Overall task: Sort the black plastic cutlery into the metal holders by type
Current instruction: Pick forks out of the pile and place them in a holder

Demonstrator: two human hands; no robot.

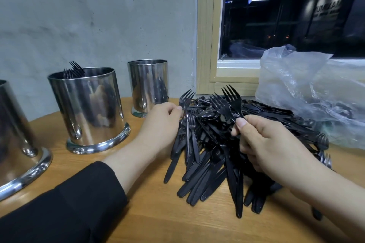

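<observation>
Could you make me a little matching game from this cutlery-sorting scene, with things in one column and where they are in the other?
Things:
1. middle metal holder
2. right hand
3. clear plastic bag
4. pile of black cutlery

Places or states:
A. crumpled by the window, at the table's right
B. holds a few forks, tines up
C. grips two forks above the pile
D. loose on the wooden table, between the hands

Pairs: 1-B, 2-C, 3-A, 4-D

Black cutlery (207, 154); silver holders (88, 108); tan table (158, 213).
</observation>
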